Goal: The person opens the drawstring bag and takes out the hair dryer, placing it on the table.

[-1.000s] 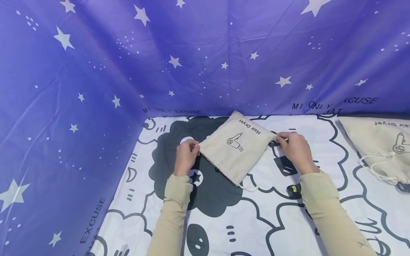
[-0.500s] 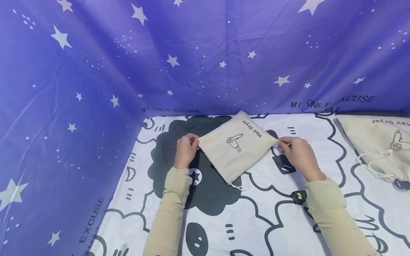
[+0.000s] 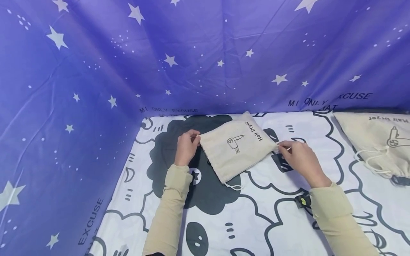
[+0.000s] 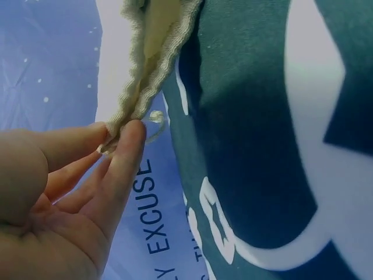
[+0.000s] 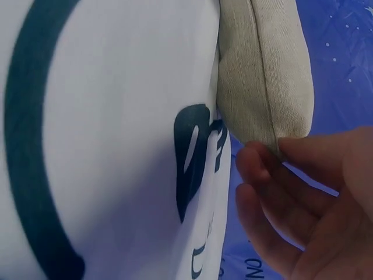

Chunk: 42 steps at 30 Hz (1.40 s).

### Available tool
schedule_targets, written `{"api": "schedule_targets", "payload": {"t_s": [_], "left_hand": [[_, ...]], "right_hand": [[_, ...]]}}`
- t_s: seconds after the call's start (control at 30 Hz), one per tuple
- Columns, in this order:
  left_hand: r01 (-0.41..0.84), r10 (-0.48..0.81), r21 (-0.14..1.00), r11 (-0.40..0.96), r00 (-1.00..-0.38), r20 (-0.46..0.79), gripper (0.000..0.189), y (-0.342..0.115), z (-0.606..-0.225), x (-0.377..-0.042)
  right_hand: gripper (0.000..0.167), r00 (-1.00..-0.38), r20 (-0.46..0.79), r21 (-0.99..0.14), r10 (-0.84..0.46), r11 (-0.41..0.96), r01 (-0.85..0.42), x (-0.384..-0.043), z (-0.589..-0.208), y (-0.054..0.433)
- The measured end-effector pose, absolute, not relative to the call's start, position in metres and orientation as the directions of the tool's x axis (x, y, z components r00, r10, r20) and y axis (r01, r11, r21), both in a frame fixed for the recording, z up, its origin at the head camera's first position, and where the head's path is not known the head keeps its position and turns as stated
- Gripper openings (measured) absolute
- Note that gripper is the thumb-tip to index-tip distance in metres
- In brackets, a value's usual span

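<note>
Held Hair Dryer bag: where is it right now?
In the head view, the held bag is right of centre, two corners pinched by the left hand and the right hand; a second bag lies farther right.
</note>
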<state>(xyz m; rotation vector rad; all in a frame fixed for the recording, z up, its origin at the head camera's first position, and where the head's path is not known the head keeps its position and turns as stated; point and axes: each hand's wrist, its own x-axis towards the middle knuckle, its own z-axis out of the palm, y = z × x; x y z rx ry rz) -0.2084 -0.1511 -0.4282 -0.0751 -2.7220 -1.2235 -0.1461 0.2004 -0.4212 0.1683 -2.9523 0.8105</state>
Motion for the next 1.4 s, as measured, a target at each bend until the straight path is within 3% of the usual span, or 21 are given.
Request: {"api": "schedule_targets", "payload": {"t_s": [0.2, 0.53, 0.9, 1.13, 1.4], "left_hand": [[0.114, -0.013, 0.747, 0.655, -0.987, 0.162, 0.028, -0.157, -0.425, -0.201], [0.130, 0.024, 0.668, 0.732, -0.986, 0.165, 0.015, -0.165, -0.425, -0.173], [0.224, 0.227, 0.657, 0.719, -0.970, 0.083, 0.016, -0.156, -0.438, -0.147], [0.321, 0.342, 0.631, 0.706, -0.935, 0.093, 0.032, -0.143, -0.444, -0.145], [0.302, 0.257, 0.576, 0.760, -0.953, 0.162, 0.027, -0.135, -0.450, -0.146]], "right_hand": [[0.032, -0.991, 0.045, -0.507, -0.123, 0.852, -0.128, -0.146, -0.417, 0.207], [0.050, -0.994, -0.001, -0.531, -0.111, 0.842, -0.093, -0.157, -0.414, 0.212], [0.061, -0.987, -0.072, -0.570, -0.145, 0.818, -0.078, -0.170, -0.416, 0.204], [0.055, -0.986, -0.063, -0.585, -0.152, 0.807, -0.087, -0.171, -0.419, 0.203], [0.033, -0.987, 0.030, -0.588, -0.160, 0.795, -0.147, -0.169, -0.425, 0.204]]}}
